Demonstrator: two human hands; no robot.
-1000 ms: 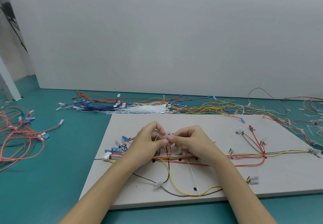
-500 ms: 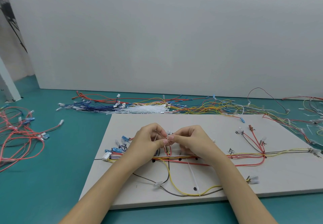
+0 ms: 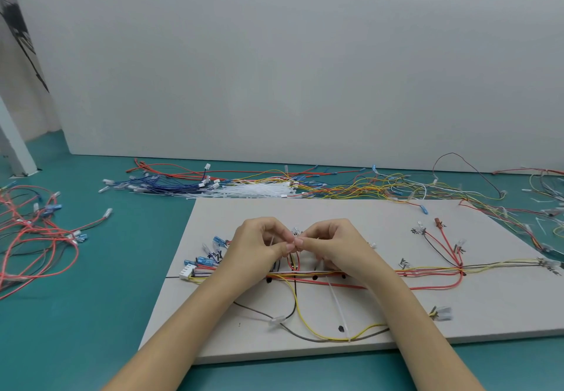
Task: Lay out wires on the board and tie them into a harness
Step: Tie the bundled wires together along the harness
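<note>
Reaching in from the bottom edge, both forearms angle toward each other and meet over the middle of the board. The left hand is curled, knuckles up, thumb and forefinger pinched on a thin white cable tie that stands up between them. The right hand mirrors it, wrist resting low on the board, its fingers bunched tip to tip against the left hand's and pinching something small there; whether that is the same tie or a wire end cannot be told. Just behind the fingertips a clear connector pokes up.

Beneath the hands lies the harness, a bundle of red, yellow and white wires running left to right across the board, from a white plug at the left to a fan of red leads at the right. A yellow wire and a dark one loop toward the near edge, crossed by a second loose cable tie. The board rests on a teal surface. Beyond its far edge sits a long heap of spare wires and white ties, and a tangle of red wires lies far left.
</note>
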